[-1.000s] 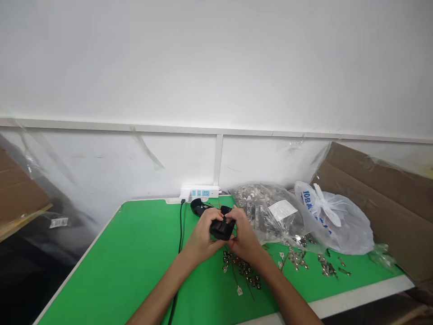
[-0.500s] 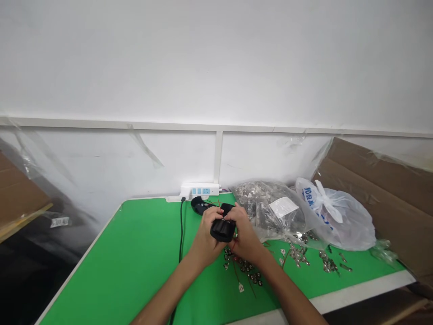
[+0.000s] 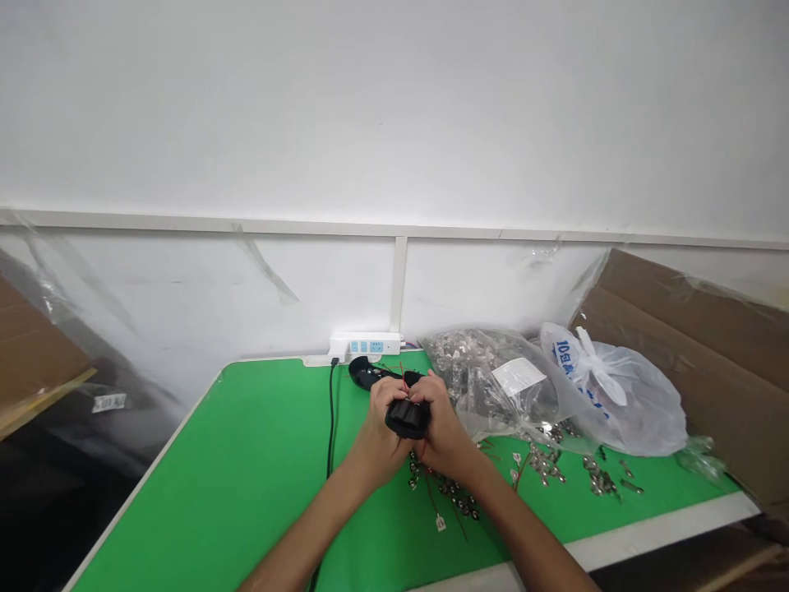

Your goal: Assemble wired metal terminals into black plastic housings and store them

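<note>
Both hands grip a black plastic housing (image 3: 408, 423) above the green tabletop. My left hand (image 3: 380, 432) is closed around its left side, and my right hand (image 3: 445, 429) around its right. The two thumbs press close together at its upper edge, where a thin red wire (image 3: 403, 376) sticks up. What lies under the thumbs is too small to make out. Behind my left hand lies another black rounded part (image 3: 362, 374). Small metal pieces (image 3: 462, 500) are scattered below my right hand, beside a wire with a little white end piece (image 3: 440, 523).
A white power strip (image 3: 373, 345) with a black cable (image 3: 330, 419) stands by the wall. To the right are a clear bag of metal parts (image 3: 459, 374), a tied white plastic bag (image 3: 647, 411), loose metal contacts (image 3: 597, 477) and a cardboard sheet (image 3: 708, 370). The green table (image 3: 246, 460) extends left.
The housing has tipped slightly in my hands, so less of the black part behind the thumbs shows. Both hands keep their hold in nearly the same place.
</note>
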Motion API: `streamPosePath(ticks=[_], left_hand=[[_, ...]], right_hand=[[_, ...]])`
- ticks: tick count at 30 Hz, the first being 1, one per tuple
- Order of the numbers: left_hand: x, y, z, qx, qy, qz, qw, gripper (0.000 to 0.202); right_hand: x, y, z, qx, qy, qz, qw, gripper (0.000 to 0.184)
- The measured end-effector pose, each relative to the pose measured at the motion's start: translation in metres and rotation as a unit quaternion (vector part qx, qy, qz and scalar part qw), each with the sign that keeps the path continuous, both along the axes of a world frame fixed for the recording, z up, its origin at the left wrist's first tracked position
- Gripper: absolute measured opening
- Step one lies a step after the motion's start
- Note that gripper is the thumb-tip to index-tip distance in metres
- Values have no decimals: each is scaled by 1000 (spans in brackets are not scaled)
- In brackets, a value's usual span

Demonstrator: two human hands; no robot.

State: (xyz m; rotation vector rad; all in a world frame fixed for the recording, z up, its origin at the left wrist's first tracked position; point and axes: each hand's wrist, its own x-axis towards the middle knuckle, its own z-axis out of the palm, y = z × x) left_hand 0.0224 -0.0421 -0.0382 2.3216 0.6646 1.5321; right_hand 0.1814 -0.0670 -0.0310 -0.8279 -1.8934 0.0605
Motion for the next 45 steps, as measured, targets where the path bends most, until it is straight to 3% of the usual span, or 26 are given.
streamPosePath(ticks=[13,17,31,38,45], left_hand=[[-10,10,-6,10,17,-39,999,48],[-11,10,-3,20,16,-52,998,43],[-15,12,-5,-4,61,-28,998,38],[-12,10,2,42,53,-27,997,37],[-7,12,-7,-30,43,22,998,33]], right_hand=[[3,1,-3,13,-48,-5,999,47],[3,2,-8,20,-47,-6,999,51],[2,4,-7,20,-45,2,999,43],[4,6,-7,13,-48,5,999,45],[5,13,-3,-11,-11,4,1000,36]])
